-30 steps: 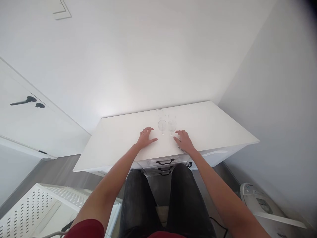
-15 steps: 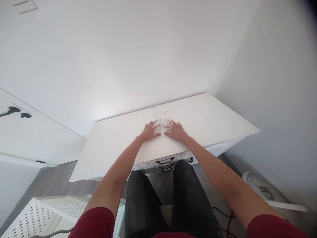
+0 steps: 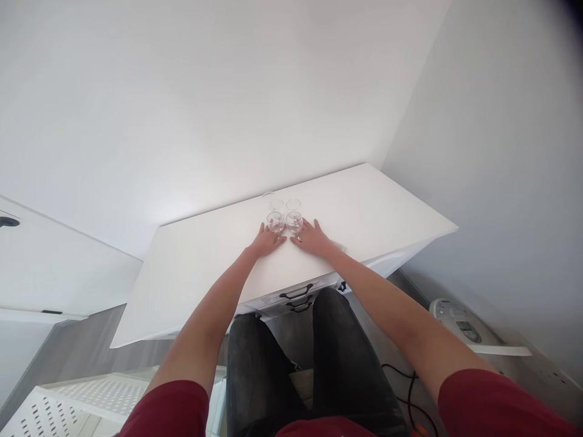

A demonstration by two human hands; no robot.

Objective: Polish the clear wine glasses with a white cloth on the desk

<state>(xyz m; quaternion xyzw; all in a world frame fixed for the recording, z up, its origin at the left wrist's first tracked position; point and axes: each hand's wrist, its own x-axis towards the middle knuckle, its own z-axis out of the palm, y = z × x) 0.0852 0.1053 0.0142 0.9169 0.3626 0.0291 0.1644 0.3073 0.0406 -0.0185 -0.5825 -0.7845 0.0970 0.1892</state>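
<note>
Two clear stemmed glasses stand side by side on the white cabinet top. My left hand point(image 3: 268, 242) curls round the lower part of the left front glass point(image 3: 276, 221), thumb in front and fingers beside and behind it. In the same way my right hand point(image 3: 313, 238) is at the right front glass point(image 3: 294, 221), its fingertips partly seen through the glass. Close behind them are a back left glass point(image 3: 277, 205) and a back right glass point(image 3: 294, 204). The rim of another glass point(image 3: 268, 195) shows faintly near the wall.
The white cabinet point(image 3: 200, 267) stands against the wall, with black drawer handles point(image 3: 297, 292) on its front near my knees. A white appliance point(image 3: 460, 321) is on the right, with dark cables point(image 3: 410, 394) on the floor. A perforated white piece point(image 3: 50, 416) stands at lower left.
My view has shifted a little, so the cabinet and glasses sit farther left in the picture. Both hands stay at the two front glasses, with little visible movement against the back ones.
</note>
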